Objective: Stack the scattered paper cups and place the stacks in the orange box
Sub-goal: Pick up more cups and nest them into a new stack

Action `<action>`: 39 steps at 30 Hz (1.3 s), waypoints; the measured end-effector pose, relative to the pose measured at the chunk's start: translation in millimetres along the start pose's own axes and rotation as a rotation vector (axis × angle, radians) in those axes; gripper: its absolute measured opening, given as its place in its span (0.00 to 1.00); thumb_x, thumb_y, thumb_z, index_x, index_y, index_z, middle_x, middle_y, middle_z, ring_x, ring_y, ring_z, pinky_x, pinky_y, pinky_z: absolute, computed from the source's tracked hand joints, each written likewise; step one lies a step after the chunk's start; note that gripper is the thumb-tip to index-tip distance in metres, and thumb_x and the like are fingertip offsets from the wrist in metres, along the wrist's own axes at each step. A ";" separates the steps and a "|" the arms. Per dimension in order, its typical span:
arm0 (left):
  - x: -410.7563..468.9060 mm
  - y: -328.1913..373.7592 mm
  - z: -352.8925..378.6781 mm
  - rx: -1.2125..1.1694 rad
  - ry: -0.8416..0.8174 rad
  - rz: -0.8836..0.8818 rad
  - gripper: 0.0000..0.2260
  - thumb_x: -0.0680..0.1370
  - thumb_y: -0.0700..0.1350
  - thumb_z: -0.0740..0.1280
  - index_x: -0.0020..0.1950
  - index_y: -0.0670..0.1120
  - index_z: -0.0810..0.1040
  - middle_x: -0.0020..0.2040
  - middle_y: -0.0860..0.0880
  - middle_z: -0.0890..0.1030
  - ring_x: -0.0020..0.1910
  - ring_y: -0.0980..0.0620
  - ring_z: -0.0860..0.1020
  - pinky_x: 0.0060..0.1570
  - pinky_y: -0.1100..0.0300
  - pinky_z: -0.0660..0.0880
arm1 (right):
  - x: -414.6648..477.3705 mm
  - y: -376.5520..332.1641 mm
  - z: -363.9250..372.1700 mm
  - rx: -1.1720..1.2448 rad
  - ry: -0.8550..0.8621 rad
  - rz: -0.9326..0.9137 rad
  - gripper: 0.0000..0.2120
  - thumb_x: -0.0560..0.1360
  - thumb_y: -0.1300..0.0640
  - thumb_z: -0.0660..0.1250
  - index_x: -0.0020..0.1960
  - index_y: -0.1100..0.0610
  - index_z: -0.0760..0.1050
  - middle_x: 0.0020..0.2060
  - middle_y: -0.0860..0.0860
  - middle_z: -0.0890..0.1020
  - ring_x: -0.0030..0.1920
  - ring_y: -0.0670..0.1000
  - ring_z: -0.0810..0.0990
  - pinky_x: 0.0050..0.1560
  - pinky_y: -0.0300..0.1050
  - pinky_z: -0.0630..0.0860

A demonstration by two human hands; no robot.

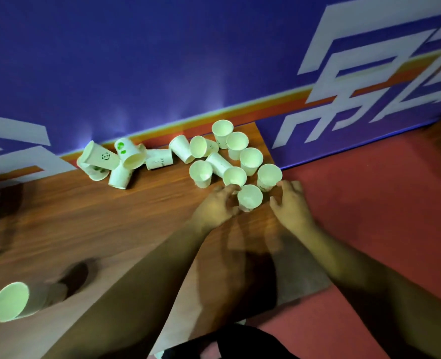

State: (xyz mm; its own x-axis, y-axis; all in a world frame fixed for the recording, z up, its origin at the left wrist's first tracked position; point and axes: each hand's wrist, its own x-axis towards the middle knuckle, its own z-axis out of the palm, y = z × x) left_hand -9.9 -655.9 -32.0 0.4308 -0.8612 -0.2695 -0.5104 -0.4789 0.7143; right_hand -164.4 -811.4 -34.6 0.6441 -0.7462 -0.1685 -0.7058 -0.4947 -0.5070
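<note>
Cups (250,159) crowding far right corner of tabletop (84,229)

Left hand (215,206) curled round nearest upright cup (250,198), close to right edge. Right hand (292,206) just beside it, fingers spread, gripping nothing. Toppled cups (132,158) along far edge; lone cup (9,301) lying by near left corner.

wooden table (84,224), red floor (369,203), purple wall (136,60).
</note>
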 end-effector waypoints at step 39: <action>-184.8 -107.1 -81.6 -0.427 0.450 -0.344 0.11 0.74 0.42 0.76 0.40 0.44 0.74 0.50 0.50 0.77 0.45 0.52 0.78 0.40 0.70 0.74 | -56.6 -128.0 76.0 0.354 -0.172 -0.260 0.08 0.70 0.58 0.75 0.38 0.61 0.79 0.37 0.51 0.79 0.38 0.50 0.77 0.37 0.35 0.69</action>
State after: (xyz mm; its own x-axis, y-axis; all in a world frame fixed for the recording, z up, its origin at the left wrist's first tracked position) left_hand 25.9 -431.5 -6.1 0.8281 -0.4750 -0.2977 0.0061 -0.5233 0.8521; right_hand -88.1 -672.0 -24.4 0.8467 -0.5182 -0.1205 -0.3901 -0.4507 -0.8029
